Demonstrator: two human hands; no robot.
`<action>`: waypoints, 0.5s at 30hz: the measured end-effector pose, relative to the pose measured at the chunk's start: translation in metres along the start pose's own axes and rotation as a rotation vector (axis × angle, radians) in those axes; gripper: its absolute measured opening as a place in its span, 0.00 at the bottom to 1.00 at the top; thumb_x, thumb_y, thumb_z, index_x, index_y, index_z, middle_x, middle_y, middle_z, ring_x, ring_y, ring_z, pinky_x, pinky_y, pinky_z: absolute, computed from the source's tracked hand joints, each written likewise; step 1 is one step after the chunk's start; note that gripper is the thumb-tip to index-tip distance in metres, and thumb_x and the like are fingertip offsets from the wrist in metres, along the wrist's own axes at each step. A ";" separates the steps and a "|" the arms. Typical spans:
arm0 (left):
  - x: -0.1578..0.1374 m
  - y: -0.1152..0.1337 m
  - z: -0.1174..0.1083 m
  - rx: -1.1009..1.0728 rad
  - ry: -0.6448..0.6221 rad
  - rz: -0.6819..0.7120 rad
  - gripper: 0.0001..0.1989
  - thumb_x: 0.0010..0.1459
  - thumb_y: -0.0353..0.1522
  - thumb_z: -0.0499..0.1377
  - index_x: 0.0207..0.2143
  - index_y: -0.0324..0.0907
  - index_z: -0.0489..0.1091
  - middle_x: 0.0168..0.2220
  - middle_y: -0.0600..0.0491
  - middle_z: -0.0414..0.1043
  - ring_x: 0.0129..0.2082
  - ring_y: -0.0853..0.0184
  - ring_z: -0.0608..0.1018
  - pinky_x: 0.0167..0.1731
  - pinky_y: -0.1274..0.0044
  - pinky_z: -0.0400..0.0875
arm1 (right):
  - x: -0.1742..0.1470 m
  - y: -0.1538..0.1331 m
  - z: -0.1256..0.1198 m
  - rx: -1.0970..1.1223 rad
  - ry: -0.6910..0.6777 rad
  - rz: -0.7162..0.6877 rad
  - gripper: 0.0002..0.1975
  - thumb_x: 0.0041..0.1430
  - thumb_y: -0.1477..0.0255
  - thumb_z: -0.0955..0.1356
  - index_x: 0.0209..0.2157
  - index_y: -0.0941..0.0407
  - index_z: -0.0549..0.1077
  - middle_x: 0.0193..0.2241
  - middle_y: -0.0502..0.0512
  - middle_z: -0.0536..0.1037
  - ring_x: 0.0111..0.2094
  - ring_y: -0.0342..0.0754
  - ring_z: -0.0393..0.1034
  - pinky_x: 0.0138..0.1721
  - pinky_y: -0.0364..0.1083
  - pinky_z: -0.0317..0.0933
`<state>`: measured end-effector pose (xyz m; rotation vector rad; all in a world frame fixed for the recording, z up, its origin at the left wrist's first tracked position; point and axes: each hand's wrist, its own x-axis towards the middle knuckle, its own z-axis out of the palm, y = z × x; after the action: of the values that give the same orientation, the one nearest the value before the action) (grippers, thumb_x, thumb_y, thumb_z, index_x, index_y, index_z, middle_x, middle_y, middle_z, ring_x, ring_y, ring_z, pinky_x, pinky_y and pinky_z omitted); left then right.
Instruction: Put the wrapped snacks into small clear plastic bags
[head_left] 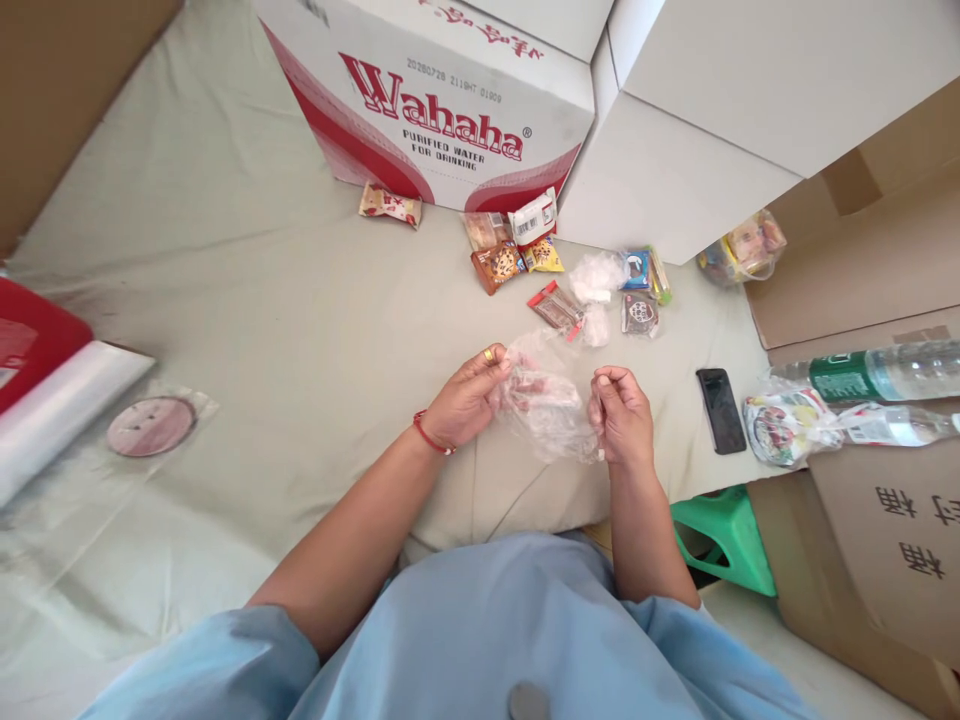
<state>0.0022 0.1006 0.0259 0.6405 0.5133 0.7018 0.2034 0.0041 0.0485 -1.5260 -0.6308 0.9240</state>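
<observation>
A clear plastic bag [551, 405] is stretched between my two hands, just above the cloth-covered surface near my body. My left hand [471, 395], with a ring and a red bracelet, pinches its left side. My right hand [621, 412] grips the opposite edge with curled fingers. Beyond the bag lie a brown snack packet with red ends [555, 304] and a crumpled white plastic bag [598, 275]. Farther back sit a brown cookie packet [498, 266], a yellow packet [543, 255] and a white packet [533, 217]. A round dark-faced packet [640, 315] lies to the right.
A Wahaha water carton [450, 110] and white boxes [690, 170] stand at the back. One snack packet [390, 205] lies by the carton. At right are a phone [721, 411], plastic bottles [900, 372] and a green stool [731, 535]. A round pink item [151, 426] lies left.
</observation>
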 end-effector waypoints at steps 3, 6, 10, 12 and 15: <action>0.000 -0.004 0.002 0.036 0.089 -0.045 0.26 0.52 0.50 0.72 0.35 0.46 0.61 0.36 0.55 0.75 0.22 0.73 0.74 0.17 0.82 0.63 | 0.001 0.002 -0.001 -0.010 0.010 -0.020 0.18 0.56 0.56 0.75 0.39 0.52 0.72 0.25 0.41 0.66 0.15 0.35 0.52 0.14 0.40 0.44; 0.001 -0.008 0.002 0.151 0.146 -0.013 0.28 0.53 0.54 0.69 0.32 0.45 0.60 0.29 0.59 0.71 0.17 0.78 0.65 0.14 0.83 0.54 | 0.002 0.002 -0.005 -0.044 0.038 -0.061 0.16 0.57 0.57 0.75 0.40 0.52 0.74 0.24 0.41 0.65 0.17 0.36 0.53 0.16 0.40 0.46; 0.002 -0.007 -0.001 0.341 0.010 -0.016 0.27 0.48 0.53 0.73 0.32 0.43 0.66 0.26 0.59 0.68 0.20 0.76 0.66 0.18 0.82 0.59 | 0.005 0.002 -0.013 -0.066 0.047 -0.078 0.17 0.58 0.56 0.75 0.41 0.52 0.75 0.25 0.42 0.66 0.17 0.36 0.52 0.16 0.40 0.47; 0.002 -0.004 -0.002 0.449 -0.092 -0.041 0.26 0.43 0.47 0.77 0.36 0.42 0.72 0.26 0.59 0.69 0.23 0.74 0.69 0.22 0.82 0.63 | 0.007 0.000 -0.017 -0.055 0.056 -0.079 0.17 0.57 0.56 0.76 0.41 0.52 0.75 0.25 0.42 0.67 0.17 0.36 0.53 0.16 0.40 0.47; 0.003 -0.002 -0.004 0.461 -0.123 -0.068 0.23 0.47 0.49 0.74 0.35 0.41 0.77 0.27 0.55 0.74 0.20 0.75 0.67 0.19 0.81 0.60 | 0.009 -0.004 -0.023 0.060 0.098 -0.068 0.18 0.56 0.55 0.77 0.41 0.51 0.76 0.29 0.45 0.72 0.19 0.37 0.58 0.19 0.40 0.54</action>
<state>0.0028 0.1029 0.0215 1.0850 0.5847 0.4765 0.2282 -0.0007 0.0506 -1.4782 -0.5757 0.8050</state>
